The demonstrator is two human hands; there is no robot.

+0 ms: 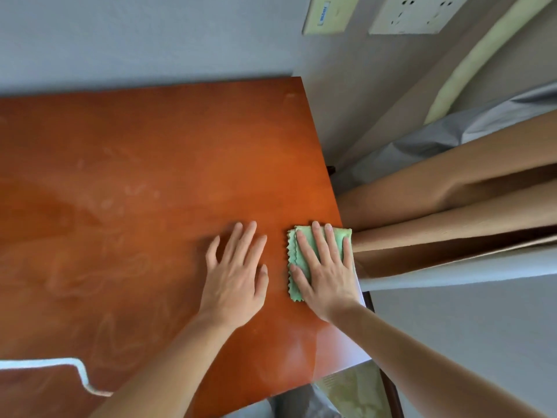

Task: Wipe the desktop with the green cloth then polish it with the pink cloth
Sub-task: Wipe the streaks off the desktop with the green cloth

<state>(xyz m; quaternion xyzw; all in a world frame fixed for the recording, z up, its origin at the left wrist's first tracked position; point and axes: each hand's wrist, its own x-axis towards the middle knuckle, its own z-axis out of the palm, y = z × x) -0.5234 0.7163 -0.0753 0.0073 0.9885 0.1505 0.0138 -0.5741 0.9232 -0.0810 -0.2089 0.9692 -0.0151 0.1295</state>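
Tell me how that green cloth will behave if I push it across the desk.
The green cloth looks soft and folded flat, so it would probably slide easily on the glossy desk. With the right hand pressing it flat it should keep its shape; pushed from one edge, it would likely bunch. It lies at the desk's right edge, so it could slip off.

A domestic room: wooden table [135, 176] against a grey wall, wall sockets [417, 15], tan curtains [452, 212].
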